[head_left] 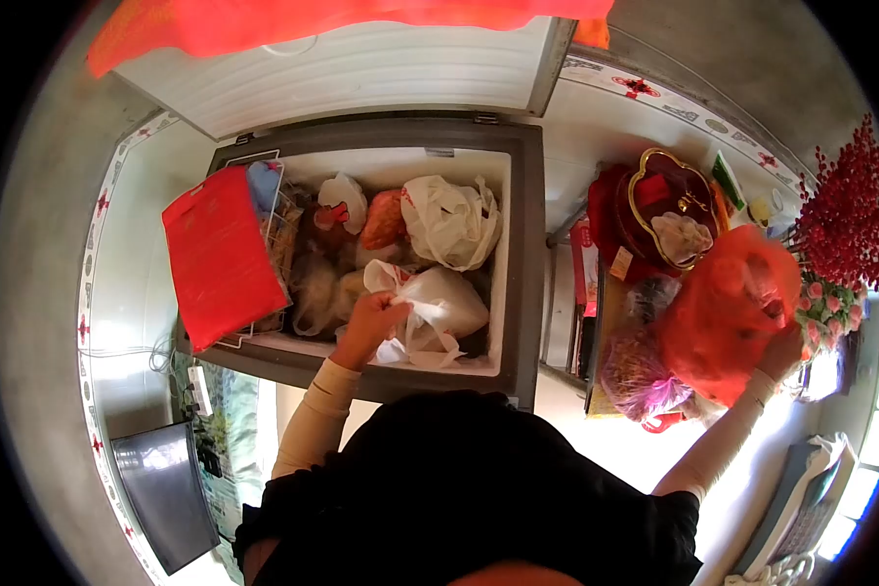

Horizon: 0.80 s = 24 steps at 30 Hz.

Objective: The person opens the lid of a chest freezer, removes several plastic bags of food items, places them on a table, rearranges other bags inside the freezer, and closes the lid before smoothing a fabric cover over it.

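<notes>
My left hand (369, 327) is closed on the top of a white plastic bag (444, 303) inside an open chest freezer (524, 254). Behind that bag lies another white bag (449, 220), with an orange-red bag (384, 220) to its left. On the right, my right hand (781, 354) is at the lower right side of a large red plastic bag (718, 313); its fingers are mostly hidden by the bag. A purple and clear bag (640, 376) sits left of the red bag.
A red flat bag (223, 259) covers a wire basket at the freezer's left. The raised lid (361, 78) stands behind. A gold-rimmed red tray (669, 205) and red berry branches (848, 210) are at the right. A dark screen (166, 493) is at lower left.
</notes>
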Tool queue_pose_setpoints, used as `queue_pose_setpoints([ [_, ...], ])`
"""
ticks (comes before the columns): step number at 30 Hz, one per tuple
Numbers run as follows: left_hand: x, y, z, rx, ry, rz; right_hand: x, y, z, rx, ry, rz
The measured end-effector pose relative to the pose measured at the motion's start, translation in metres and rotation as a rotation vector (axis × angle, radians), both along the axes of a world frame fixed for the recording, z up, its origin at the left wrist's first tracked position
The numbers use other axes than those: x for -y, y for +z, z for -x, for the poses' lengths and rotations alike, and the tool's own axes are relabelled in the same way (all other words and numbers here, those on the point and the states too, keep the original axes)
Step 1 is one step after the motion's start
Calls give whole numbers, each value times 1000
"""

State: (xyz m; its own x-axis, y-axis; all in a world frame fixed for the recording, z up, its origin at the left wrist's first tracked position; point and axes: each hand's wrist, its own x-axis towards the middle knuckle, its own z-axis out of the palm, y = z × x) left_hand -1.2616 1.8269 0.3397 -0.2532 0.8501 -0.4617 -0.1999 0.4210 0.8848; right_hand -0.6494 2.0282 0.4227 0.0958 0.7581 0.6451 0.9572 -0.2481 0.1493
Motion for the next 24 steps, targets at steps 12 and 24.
queue_pose_setpoints([
  [12, 30, 178, 90, 89, 490, -605, 69, 176, 177, -171, 631, -289],
  [24, 23, 133, 164, 3, 472, -501, 107, 98, 451, -309, 1194, 87],
])
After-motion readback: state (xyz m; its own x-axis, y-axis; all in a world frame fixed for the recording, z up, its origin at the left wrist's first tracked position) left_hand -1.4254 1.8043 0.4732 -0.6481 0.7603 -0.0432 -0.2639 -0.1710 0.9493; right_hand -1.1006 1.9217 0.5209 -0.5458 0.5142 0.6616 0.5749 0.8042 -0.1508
